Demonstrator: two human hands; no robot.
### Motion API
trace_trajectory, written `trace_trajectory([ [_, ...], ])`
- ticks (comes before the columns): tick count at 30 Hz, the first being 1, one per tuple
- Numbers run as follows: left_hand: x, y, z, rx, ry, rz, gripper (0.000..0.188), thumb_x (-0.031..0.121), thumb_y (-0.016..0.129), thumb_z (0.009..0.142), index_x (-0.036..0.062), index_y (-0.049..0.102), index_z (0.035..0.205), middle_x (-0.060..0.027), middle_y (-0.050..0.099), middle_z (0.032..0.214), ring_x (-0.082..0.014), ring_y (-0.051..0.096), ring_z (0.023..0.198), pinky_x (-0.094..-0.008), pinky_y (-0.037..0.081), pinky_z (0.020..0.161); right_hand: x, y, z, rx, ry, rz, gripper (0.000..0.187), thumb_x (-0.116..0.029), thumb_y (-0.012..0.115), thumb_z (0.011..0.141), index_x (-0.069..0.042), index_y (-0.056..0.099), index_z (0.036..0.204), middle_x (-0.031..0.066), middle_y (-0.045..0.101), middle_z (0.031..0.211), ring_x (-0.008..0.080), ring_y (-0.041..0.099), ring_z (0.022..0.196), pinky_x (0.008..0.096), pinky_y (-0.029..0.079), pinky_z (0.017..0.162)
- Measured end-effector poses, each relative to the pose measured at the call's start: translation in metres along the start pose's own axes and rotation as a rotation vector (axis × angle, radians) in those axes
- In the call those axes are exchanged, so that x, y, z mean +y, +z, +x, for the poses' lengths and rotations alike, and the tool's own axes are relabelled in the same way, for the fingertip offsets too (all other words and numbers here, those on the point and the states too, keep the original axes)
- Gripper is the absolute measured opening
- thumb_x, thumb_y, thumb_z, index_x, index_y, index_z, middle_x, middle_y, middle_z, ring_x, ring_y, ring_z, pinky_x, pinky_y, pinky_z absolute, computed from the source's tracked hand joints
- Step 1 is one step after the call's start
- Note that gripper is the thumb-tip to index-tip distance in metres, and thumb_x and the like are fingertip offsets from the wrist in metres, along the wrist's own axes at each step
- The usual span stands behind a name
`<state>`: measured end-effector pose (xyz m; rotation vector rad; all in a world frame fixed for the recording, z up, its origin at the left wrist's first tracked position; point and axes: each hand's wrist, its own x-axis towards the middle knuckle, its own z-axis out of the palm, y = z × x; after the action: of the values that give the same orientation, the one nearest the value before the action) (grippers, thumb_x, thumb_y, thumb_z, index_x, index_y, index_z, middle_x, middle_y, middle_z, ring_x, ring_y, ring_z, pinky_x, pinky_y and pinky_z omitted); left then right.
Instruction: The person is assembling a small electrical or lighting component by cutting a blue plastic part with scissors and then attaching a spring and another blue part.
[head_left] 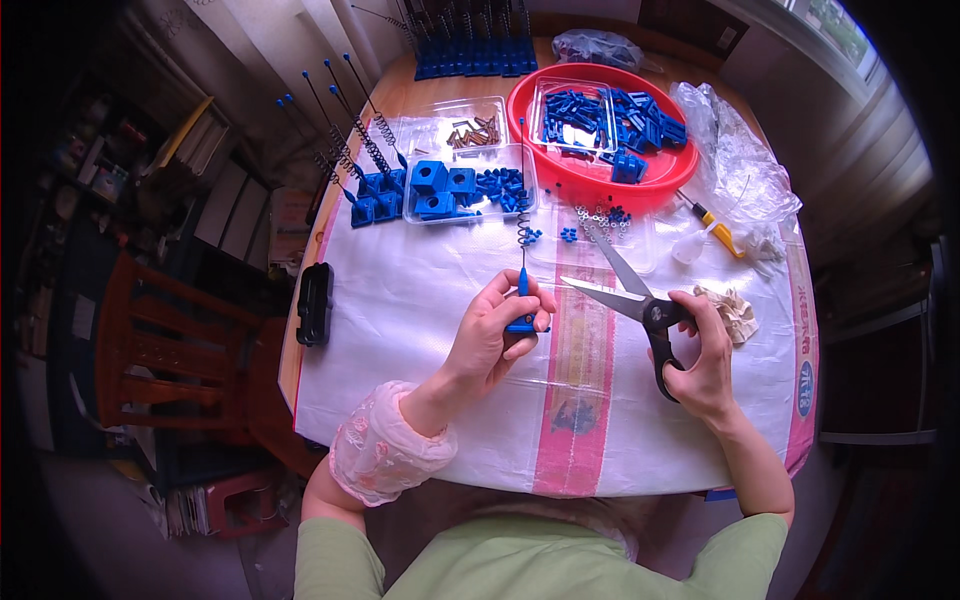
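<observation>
My left hand (482,335) is closed around the bottom of a blue spring antenna piece (523,284), held upright over the middle of the table. A thin rod with a coiled black spring rises from its pointed blue holder, and a small blue tip tops it. Part of the blue base shows between my fingers. In my right hand (708,365) is a pair of black-handled scissors (662,314). Their blades are spread and point up and left, apart from the antenna piece. Small white nuts (588,215) and tiny blue parts (569,235) lie beyond the blades.
A red basin (690,175) of blue parts stands at the back, clear plastic boxes (412,212) beside it. Finished-looking antenna pieces (378,200) stand back left. At right lie a yellow-handled screwdriver (722,232), crumpled plastic (735,160) and a cloth (735,318); at left, a black case (315,303).
</observation>
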<state>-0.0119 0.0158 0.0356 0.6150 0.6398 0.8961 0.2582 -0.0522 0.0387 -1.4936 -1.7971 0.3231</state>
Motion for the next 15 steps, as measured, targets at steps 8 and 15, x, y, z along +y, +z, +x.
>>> trace_trajectory([
  [8, 0.0031, 0.0006, -0.0006, -0.013, -0.012, -0.021, 0.008, 0.008, 0.053, 0.096, 0.004, 0.047, 0.101, -0.0108, 0.055, 0.1, -0.0053, 0.053, 0.075, -0.0124, 0.036, 0.039, 0.0003, -0.0005, -0.0002, -0.019, 0.0, -0.007, 0.063, -0.001, 0.066, 0.057, -0.004, 0.056, 0.119, 0.0083, 0.056, 0.091, 0.0202, 0.054, 0.075, 0.0321, 0.044, 0.067],
  [15, -0.0049, -0.0023, 0.0034, 0.038, -0.025, 0.103, 0.012, 0.02, 0.055, 0.1, 0.0083, 0.052, 0.102, -0.0059, 0.062, 0.099, -0.0078, 0.062, 0.09, -0.0138, 0.049, 0.05, 0.0002, 0.0005, 0.0002, -0.016, -0.005, 0.008, 0.062, -0.001, 0.065, 0.056, -0.003, 0.056, 0.118, 0.0088, 0.056, 0.089, 0.021, 0.054, 0.075, 0.0327, 0.044, 0.067],
])
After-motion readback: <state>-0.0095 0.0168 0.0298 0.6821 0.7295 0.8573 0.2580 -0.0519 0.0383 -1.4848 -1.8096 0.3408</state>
